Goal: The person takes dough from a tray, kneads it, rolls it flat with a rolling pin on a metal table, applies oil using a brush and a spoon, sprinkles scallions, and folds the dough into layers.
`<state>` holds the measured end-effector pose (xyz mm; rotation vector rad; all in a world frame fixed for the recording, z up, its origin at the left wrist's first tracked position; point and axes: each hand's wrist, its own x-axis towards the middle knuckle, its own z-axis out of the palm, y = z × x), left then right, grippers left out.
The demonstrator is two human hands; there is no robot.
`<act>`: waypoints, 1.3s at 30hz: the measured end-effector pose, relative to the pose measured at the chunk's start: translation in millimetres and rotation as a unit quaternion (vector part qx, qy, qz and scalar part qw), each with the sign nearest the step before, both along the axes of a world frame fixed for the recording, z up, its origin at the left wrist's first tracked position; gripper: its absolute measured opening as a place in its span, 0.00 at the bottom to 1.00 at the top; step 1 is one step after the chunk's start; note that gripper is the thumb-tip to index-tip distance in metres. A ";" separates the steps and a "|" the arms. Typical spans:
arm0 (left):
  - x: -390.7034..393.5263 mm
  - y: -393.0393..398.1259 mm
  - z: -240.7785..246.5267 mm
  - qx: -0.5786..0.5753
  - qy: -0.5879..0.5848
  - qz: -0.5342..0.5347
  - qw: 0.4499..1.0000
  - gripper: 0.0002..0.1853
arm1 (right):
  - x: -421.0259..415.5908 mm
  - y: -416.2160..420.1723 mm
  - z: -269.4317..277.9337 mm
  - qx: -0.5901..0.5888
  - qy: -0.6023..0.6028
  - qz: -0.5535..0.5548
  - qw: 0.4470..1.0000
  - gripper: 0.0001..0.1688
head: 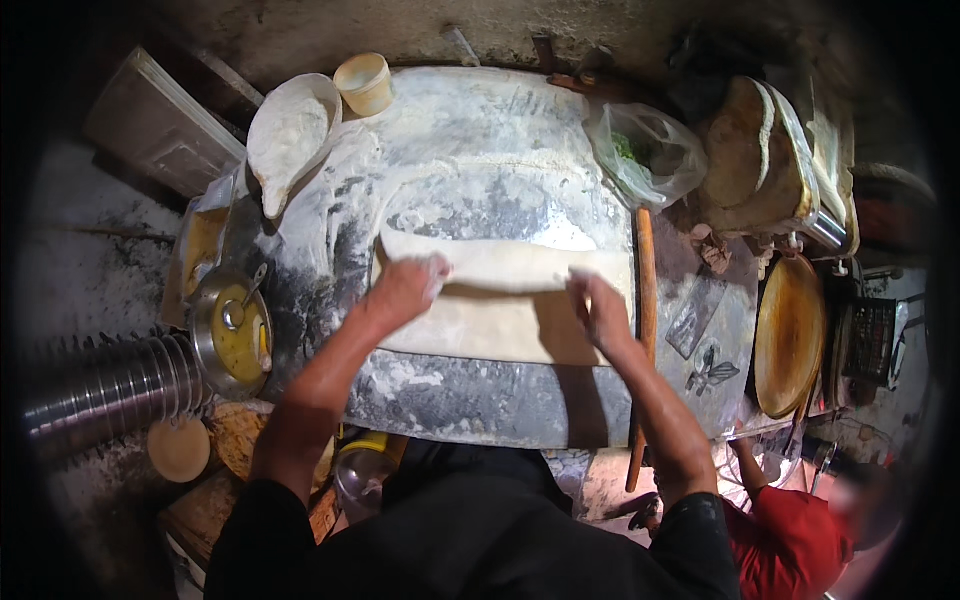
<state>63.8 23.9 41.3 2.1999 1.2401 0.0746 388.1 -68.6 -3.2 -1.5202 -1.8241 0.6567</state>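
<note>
A wide, pale sheet of dough (480,326) lies across a floured worktop, its far part raised in a flap folded toward me. My left hand (412,286) grips the flap's edge near its left end. Toward the right end, my right hand (598,306) pinches the same edge; motion blur softens its fingertips. The flap spans the gap between my hands and shades the dough below. Just right of the sheet is a long wooden rolling pin (646,270), partly covered by my right forearm.
Flour fills a scoop-shaped bowl (289,135) beside a plastic tub (365,84). At left, a metal bowl (225,371) holds yellow liquid, a ladle and a brush. A bag of greens (649,154) and a round brown pan (787,337) are right. A person in red (787,536) is lower right.
</note>
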 end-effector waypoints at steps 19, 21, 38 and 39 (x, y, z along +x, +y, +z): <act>-27.1 -78.3 -56.3 0.156 0.047 0.086 0.983 0.38 | -91.4 -31.7 -31.4 -0.060 -0.299 -0.064 0.950 0.38; -35.1 -79.2 -55.7 0.106 -0.016 0.112 0.988 0.36 | -101.0 -27.7 -20.9 -0.040 -0.275 -0.065 0.958 0.36; -282.1 -343.1 -41.9 -0.005 -0.247 0.593 0.766 0.14 | -541.7 18.1 78.7 -0.016 -0.184 0.454 0.872 0.16; -287.8 -349.1 -45.6 -0.008 -0.262 0.607 0.751 0.15 | -547.9 16.4 92.4 -0.011 -0.258 0.529 0.809 0.15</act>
